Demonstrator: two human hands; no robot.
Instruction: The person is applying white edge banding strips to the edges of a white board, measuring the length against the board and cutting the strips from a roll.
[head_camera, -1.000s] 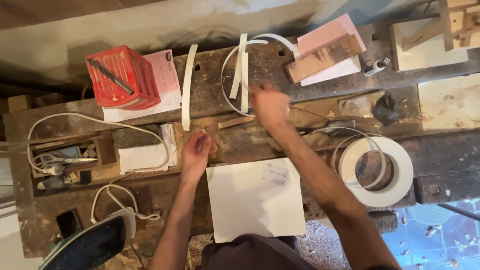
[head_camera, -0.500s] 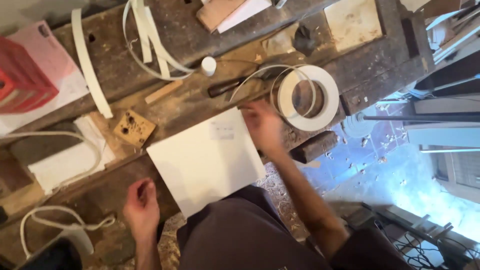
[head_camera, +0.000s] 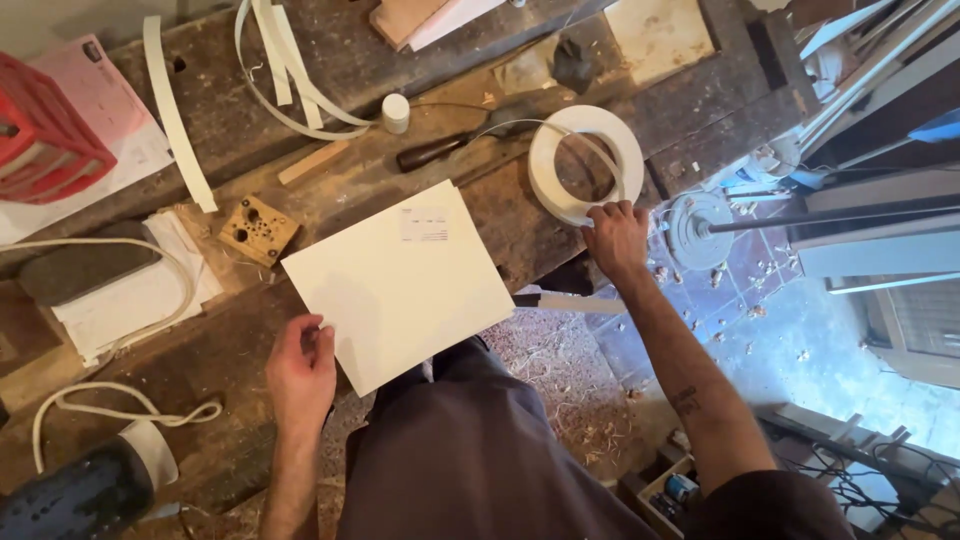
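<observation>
Head view: left hand (head_camera: 300, 372) pinches the near-left corner of a white square panel (head_camera: 400, 283) lying on the worn wooden counter (head_camera: 480, 215); right hand (head_camera: 617, 238), arm stretched forward, grips the near rim of a white edge-banding roll (head_camera: 586, 163) just right of the panel. Step judged: fetching banding; next calls for drawing the roll toward the panel edge.

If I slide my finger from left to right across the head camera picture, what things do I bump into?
Red crate → small wooden block with holes → left hand → white square panel → right hand → round metal disc on the floor.
</observation>
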